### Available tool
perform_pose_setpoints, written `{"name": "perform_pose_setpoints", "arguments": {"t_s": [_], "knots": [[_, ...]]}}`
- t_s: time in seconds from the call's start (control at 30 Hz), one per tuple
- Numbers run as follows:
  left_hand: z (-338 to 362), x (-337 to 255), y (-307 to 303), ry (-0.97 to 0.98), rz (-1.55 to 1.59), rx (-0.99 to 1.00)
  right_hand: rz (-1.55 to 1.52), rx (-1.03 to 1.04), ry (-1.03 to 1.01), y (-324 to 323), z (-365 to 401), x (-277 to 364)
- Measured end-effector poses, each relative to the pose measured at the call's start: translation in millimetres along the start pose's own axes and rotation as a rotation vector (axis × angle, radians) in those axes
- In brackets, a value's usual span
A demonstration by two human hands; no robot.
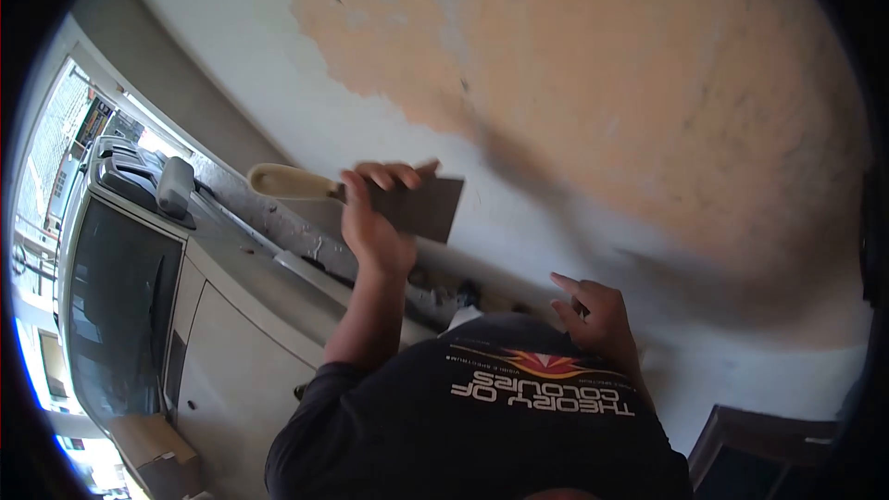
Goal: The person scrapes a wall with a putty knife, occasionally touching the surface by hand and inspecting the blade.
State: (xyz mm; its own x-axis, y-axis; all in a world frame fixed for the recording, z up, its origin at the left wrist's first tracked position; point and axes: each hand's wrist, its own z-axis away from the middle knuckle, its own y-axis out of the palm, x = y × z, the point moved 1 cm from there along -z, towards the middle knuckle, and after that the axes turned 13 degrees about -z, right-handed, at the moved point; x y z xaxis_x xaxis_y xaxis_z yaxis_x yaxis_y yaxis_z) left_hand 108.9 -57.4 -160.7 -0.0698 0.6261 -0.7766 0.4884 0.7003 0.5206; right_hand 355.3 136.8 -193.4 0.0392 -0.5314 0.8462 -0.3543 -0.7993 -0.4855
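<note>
My left hand point(380, 222) grips a putty knife near where its blade and handle meet. The pale handle of the putty knife point(292, 182) sticks out to the left, while its wide flat blade points right toward the wall. My fingers lie over the upper edge of the blade. Lower and to the right, my right hand point(597, 317) is held in front of my dark shirt, near the wall. Its index finger and thumb are stretched apart, the other fingers are partly hidden, and I see nothing in it.
A wall point(574, 65) with a large tan patch and white areas around it fills the upper right. On the left a vehicle point(241, 352) stands close by, its side mirror point(174, 187) jutting out. A cardboard box point(153, 454) is at lower left, a dark frame point(713, 444) at lower right.
</note>
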Motion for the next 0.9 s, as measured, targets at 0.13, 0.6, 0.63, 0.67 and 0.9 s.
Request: {"name": "perform_pose_setpoints", "arguments": {"t_s": [0.13, 0.6, 0.63, 0.67, 0.9], "knots": [[6, -5, 6, -0.001, 0.059, -0.005, -0.086, -0.034, 0.035, 8, 38, -7], [68, 56, 75, -0.259, 0.047, 0.334, -0.059, -0.56, 0.419, 4, 167, -26], [71, 56, 79, -0.271, 0.03, 0.374, -0.074, -0.554, 0.339, 4, 162, -22], [75, 58, 82, -0.278, 0.03, 0.378, -0.09, -0.547, 0.261, 4, 158, -17], [98, 64, 100, -0.38, -0.023, 0.458, -0.127, -0.378, 0.079, -2, 120, 12]]}}
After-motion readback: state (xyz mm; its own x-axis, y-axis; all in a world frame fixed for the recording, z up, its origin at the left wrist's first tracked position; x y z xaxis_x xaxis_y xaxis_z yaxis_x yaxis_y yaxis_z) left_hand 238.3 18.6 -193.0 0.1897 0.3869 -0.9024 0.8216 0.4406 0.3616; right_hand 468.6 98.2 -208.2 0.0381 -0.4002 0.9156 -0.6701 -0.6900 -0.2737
